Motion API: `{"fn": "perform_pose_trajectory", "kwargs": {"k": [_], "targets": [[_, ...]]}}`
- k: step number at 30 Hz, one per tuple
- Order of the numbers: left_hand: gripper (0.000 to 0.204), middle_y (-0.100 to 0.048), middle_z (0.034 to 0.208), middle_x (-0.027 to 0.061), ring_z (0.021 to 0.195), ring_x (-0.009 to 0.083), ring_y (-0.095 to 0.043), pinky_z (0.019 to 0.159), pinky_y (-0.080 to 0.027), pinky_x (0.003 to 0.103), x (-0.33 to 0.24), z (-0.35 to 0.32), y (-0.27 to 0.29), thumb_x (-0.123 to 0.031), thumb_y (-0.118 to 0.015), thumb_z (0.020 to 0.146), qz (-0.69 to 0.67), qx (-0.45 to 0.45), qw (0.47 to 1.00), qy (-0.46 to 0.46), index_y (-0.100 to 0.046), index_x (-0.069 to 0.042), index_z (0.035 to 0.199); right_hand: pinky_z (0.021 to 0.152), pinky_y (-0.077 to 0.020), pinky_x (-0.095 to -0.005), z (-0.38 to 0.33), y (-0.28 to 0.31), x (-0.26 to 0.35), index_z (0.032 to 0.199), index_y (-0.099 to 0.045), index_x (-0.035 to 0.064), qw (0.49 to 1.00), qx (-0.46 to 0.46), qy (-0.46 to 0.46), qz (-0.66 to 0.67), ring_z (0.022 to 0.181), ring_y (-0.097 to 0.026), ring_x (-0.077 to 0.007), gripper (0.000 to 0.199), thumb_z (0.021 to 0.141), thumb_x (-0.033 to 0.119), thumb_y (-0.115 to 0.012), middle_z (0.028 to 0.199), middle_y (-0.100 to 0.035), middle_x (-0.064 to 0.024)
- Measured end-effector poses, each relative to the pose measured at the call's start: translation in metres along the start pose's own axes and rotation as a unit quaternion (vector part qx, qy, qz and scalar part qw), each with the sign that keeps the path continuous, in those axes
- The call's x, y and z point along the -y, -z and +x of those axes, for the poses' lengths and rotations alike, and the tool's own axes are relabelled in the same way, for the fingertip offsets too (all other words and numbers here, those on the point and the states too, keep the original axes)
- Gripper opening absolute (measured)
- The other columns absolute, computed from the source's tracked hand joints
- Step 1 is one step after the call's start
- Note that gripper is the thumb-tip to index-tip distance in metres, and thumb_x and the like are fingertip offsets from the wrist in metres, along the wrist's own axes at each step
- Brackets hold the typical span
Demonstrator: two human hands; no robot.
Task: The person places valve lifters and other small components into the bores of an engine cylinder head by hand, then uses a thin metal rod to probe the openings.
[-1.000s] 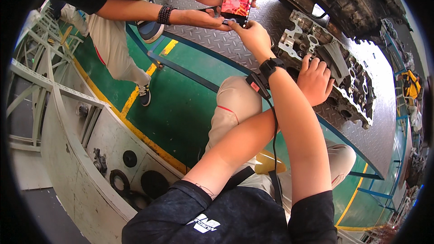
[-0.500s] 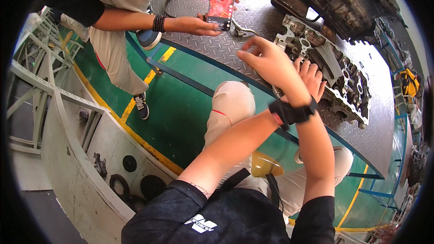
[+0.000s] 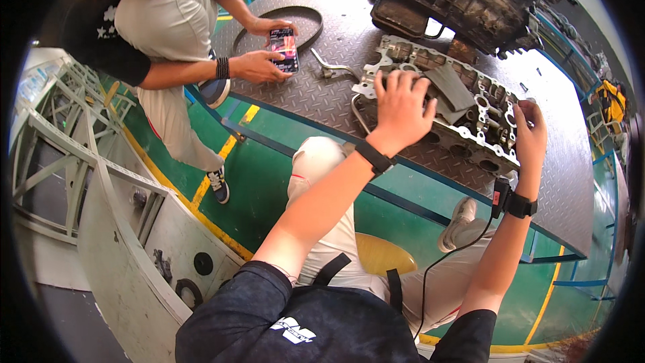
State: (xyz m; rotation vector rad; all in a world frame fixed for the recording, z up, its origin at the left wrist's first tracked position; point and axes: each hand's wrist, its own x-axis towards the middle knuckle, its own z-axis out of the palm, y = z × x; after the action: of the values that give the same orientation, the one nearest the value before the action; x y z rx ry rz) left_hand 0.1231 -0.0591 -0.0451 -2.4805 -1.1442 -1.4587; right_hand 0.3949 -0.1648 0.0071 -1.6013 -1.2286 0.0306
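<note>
A metal engine cylinder head (image 3: pixel 494 151) lies on the patterned steel tabletop (image 3: pixel 463 171), its open valve side facing up. My left hand (image 3: pixel 402 113) reaches over its near left part, fingers bent down around the edge, with the fingertips partly hidden. Around the right end of the same part curls my right hand (image 3: pixel 531 136), thumb and fingers bent against it. A flat grey pad or folded cloth (image 3: pixel 450 93) rests across the middle of the cylinder head, beside my left thumb. A bent metal tool (image 3: pixel 330 67) lies just left of it.
A dark engine block (image 3: pixel 457 3) stands behind the cylinder head. At the left, another person holds a phone (image 3: pixel 285 50) near a black ribbed belt (image 3: pixel 314 20). A cable runs down from my right wrist. Small bolts (image 3: pixel 524 86) lie toward the right.
My forearms were crossed, right over left. Now they are apart, left hand at the left part and right hand at the right end. The whole view has shifted.
</note>
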Motion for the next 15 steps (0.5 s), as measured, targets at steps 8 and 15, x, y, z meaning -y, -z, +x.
{"fn": "perform_pose_trajectory", "kwargs": {"k": [8,15], "targets": [[0.046,-0.059,0.134,0.0162,0.137,0.0367,-0.044,0.119,-0.014,0.068,0.015,0.031,-0.002,-0.042,-0.065,0.092,0.072,0.208,0.973,0.065,-0.068,-0.01,0.125,0.103,-0.0451,-0.044,-0.02,0.001,-0.019,0.117,-0.072,0.0062,0.973,0.019,0.044,-0.225,0.118,-0.059,-0.0369,0.037,0.098,0.037,-0.064,0.118,-0.07,-0.0149],[0.046,-0.063,0.131,0.0119,0.133,0.0302,-0.051,0.117,-0.02,0.066,0.022,0.031,-0.021,-0.041,-0.065,0.093,0.09,0.203,0.975,0.026,-0.067,-0.008,0.125,0.103,-0.0452,-0.046,-0.026,-0.006,-0.032,0.114,-0.073,0.0085,0.962,0.023,0.076,-0.261,0.118,-0.058,-0.0366,0.03,0.096,0.032,-0.067,0.116,-0.07,-0.0134]]}}
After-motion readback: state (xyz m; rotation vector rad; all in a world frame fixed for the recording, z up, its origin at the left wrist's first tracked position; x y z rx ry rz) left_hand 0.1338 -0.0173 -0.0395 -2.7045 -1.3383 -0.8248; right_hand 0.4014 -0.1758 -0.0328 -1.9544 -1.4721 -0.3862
